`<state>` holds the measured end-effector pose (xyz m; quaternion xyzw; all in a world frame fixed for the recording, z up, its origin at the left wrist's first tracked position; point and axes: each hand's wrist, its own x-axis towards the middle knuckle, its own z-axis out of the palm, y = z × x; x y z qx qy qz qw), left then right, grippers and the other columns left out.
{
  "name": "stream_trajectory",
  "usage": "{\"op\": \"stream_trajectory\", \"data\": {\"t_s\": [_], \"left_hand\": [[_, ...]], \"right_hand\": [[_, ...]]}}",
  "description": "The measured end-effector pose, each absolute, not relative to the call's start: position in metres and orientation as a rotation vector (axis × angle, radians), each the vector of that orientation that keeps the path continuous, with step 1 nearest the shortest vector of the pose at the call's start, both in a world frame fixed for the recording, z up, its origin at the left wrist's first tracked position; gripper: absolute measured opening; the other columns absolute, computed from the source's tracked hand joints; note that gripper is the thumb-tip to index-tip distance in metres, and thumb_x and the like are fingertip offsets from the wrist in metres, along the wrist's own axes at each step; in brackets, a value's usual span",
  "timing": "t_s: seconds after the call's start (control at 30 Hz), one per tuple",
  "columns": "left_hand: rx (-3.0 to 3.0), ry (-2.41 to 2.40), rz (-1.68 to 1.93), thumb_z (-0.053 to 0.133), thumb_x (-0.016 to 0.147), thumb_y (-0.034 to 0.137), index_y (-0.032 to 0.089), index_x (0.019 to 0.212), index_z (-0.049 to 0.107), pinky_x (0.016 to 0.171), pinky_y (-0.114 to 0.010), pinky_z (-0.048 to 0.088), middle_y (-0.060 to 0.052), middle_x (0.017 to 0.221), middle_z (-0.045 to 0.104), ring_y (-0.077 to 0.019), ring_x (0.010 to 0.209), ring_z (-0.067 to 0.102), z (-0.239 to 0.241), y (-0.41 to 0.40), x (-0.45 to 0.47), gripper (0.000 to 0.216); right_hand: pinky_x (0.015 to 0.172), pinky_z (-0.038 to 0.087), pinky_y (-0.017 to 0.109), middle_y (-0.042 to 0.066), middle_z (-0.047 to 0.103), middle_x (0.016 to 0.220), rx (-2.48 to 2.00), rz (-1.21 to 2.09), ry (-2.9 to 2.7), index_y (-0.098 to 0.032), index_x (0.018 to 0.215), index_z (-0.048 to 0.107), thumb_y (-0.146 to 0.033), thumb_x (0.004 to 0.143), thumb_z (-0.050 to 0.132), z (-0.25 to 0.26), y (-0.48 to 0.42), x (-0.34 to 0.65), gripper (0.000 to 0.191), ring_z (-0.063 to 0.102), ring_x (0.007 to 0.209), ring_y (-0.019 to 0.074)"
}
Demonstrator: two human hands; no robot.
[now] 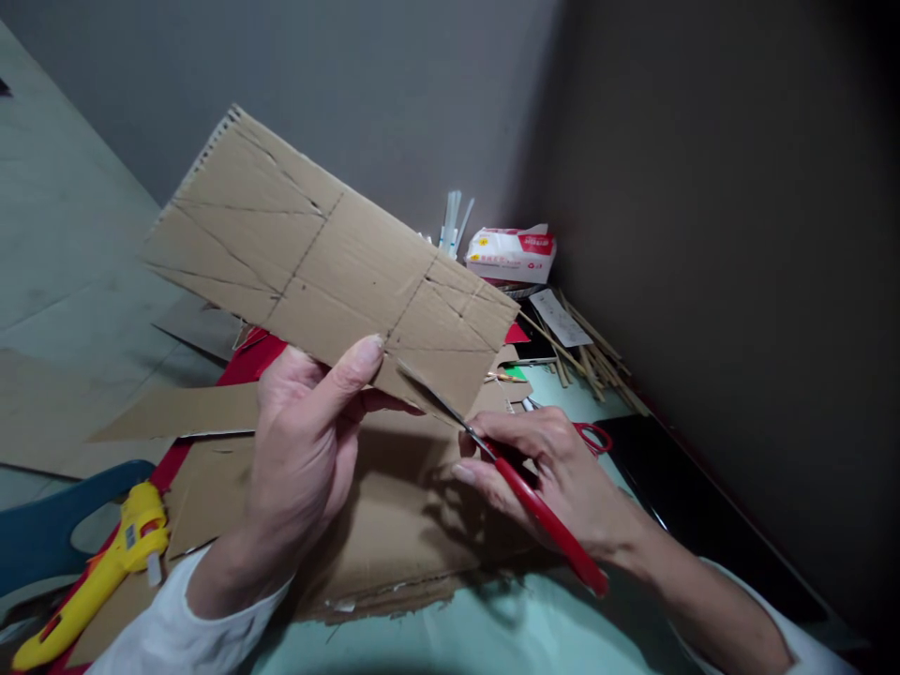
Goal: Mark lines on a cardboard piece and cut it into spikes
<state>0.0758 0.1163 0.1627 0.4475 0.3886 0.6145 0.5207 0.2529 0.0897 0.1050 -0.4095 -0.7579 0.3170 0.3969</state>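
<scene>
My left hand [306, 450] pinches the lower edge of a long brown cardboard strip [309, 258], thumb on its front, and holds it up tilted over the table. Dark pencil lines cross the strip in squares and diagonals. My right hand [555, 473] grips red-handled scissors [545, 516]. The blades point up and left, and their tips meet the strip's lower edge just right of my left thumb.
A yellow glue gun [105, 567] lies at the lower left beside a blue chair [49, 525]. Larger cardboard sheets [400, 525] cover the pale green table [506, 628]. At the back stand a tissue pack [512, 253], white sticks [451, 220] and wooden sticks [591, 361]. Walls close in behind and right.
</scene>
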Motion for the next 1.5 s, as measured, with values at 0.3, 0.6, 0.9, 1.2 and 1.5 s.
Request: {"op": "stream_trajectory", "data": {"t_s": [0.3,0.6,0.9,1.2,1.5], "left_hand": [[1.144,0.862,1.439,0.074,0.082,0.018,0.019,0.081,0.075,0.056,-0.026,0.061,-0.001,0.077,0.074,-0.0155,0.062,0.068,0.156,0.123,0.072,0.002],[1.113,0.836,1.347,0.07,0.085,0.02,0.018,0.08,0.078,0.055,-0.028,0.062,-0.003,0.077,0.076,-0.018,0.062,0.071,0.155,0.118,0.076,0.009],[1.182,0.818,1.337,0.071,0.084,0.02,0.016,0.077,0.08,0.053,-0.026,0.062,-0.004,0.073,0.076,-0.0174,0.061,0.071,0.159,0.112,0.076,0.012],[1.131,0.869,1.326,0.072,0.083,0.022,0.018,0.075,0.078,0.057,-0.032,0.065,-0.005,0.078,0.077,-0.0207,0.063,0.073,0.159,0.108,0.078,0.011],[1.065,0.885,1.348,0.078,0.077,0.021,0.015,0.077,0.075,0.052,-0.029,0.064,-0.003,0.077,0.073,-0.0156,0.055,0.067,0.155,0.115,0.078,0.006]], "right_hand": [[0.052,0.029,0.024,-0.006,0.042,0.055,-1.117,0.905,-1.902,-0.02,0.063,0.047,-0.044,0.089,0.067,0.104,0.092,0.254,0.041,0.037,0.054,0.0106],[0.052,0.027,0.026,-0.006,0.039,0.059,-1.075,0.969,-1.876,-0.021,0.065,0.045,-0.06,0.085,0.068,0.107,0.089,0.253,0.05,0.034,0.056,0.011],[0.052,0.026,0.026,-0.006,0.041,0.056,-1.071,0.865,-1.945,-0.02,0.061,0.045,-0.068,0.085,0.063,0.108,0.089,0.255,0.057,0.035,0.054,0.0101],[0.052,0.029,0.025,-0.006,0.045,0.051,-1.079,0.758,-1.97,-0.019,0.059,0.051,-0.051,0.089,0.065,0.106,0.09,0.254,0.046,0.038,0.049,0.0097],[0.054,0.03,0.024,-0.005,0.043,0.055,-1.017,0.707,-1.932,-0.019,0.061,0.049,-0.034,0.093,0.059,0.1,0.094,0.25,0.036,0.037,0.052,0.0098]]}}
